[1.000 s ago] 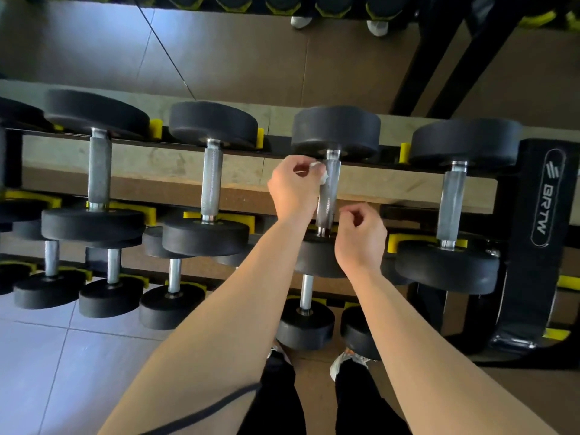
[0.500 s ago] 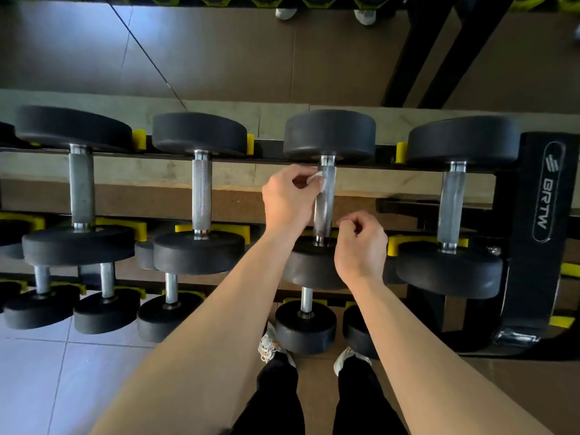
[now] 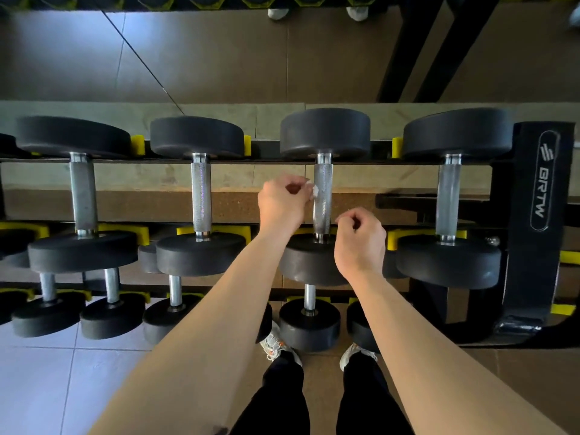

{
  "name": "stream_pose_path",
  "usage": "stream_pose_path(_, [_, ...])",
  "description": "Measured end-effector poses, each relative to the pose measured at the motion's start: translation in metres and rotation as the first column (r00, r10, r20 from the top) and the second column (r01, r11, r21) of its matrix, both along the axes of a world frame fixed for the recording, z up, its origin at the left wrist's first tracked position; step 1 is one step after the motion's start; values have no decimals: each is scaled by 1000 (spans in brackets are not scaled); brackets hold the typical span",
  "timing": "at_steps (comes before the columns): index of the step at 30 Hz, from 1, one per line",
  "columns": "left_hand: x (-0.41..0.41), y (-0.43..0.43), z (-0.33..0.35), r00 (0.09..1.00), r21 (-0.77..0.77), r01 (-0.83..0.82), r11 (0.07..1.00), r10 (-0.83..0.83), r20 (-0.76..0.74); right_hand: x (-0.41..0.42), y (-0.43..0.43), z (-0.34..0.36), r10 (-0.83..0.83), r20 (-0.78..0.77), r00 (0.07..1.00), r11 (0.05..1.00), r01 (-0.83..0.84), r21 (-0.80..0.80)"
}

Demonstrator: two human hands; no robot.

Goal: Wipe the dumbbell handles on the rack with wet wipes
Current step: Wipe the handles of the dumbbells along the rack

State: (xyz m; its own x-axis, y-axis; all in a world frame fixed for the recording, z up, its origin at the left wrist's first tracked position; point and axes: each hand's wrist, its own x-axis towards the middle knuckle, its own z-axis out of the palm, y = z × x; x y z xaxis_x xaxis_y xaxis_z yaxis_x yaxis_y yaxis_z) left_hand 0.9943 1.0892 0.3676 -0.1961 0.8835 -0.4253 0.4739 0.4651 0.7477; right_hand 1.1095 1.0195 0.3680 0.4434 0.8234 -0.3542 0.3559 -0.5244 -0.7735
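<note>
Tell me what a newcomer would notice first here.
Two bare forearms run up the middle to the top row of black dumbbells. The left hand pinches a small white wipe against the knurled steel handle of the second dumbbell from the right, while the right hand is curled beside that handle's lower end. At far right stands the rack's black upright, lettered BRTW.
</note>
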Motion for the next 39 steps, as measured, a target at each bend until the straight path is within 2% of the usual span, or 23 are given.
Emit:
stream_pose_path(2, [-14, -13, -4, 983, -84, 172, 982, -176, -46, 1, 0, 0, -1, -10, 1000, 1000, 1, 3])
stream_pose_path(5, [-30, -25, -8, 904, -218, 385, 897, -414, -105, 1, 0, 0, 1, -14, 1000, 1000, -1, 5])
stream_pose_path(7, [-29, -22, -6, 922, -154, 359, 920, -375, -94, 0, -1, -1, 4, -12, 1000, 1000, -4, 8])
stream_pose_path(10, [-12, -6, 4, 994, 11, 108, 994, -107, -20, 1, -1, -2, 14, -6, 1000, 1000, -14, 10])
stream_pose_path(13, [5, 6, 8, 990, 116, -134, 984, 129, 50, 2, 0, -2, 16, -1, 1000, 1000, -16, 5])
stream_pose_path(15, [10, 4, 6, 996, 158, -88, 984, 83, 38, 2, 0, -2, 13, 0, 1000, 1000, -13, 2])
stream_pose_path(18, [3, -12, 0, 990, 211, 125, 969, -109, -85, 2, -1, -4, 17, -4, 1000, 1000, -17, 9])
stream_pose_path(22, [-16, -28, -3, 895, 223, 431, 874, -383, -227, 2, -1, -4, 25, -10, 1000, 1000, -25, 9])
stream_pose_path(24, [-15, -28, -2, 889, 236, 443, 865, -389, -241, 2, -1, -4, 23, -14, 1000, 1000, -23, 10])
stream_pose_path(28, [9, -4, 8, 980, 364, 166, 917, -113, -162, 3, -1, -5, 19, -21, 1000, 1000, -19, 2])
stream_pose_path(31, [24, 10, 10, 991, 379, 90, 921, -43, -130, 3, -1, -5, 16, -17, 1000, 1000, -16, 4])
stream_pose_path(33, [21, 3, 8, 980, 354, 157, 922, -102, -170, 3, -1, -6, 15, -14, 1000, 1000, -15, 8])
stream_pose_path(35, [12, -11, 7, 947, 310, 292, 905, -229, -224, 3, -1, -7, 17, -13, 1000, 1000, -17, 16])
stream_pose_path(37, [1, -22, 7, 881, 216, 447, 868, -386, -273, 3, -1, -8, 27, -11, 1000, 999, -26, 26])
stream_pose_path(39, [-4, -27, 11, 829, 84, 530, 844, -494, -262, 4, -1, -7, 44, -3, 999, 998, -44, 45])
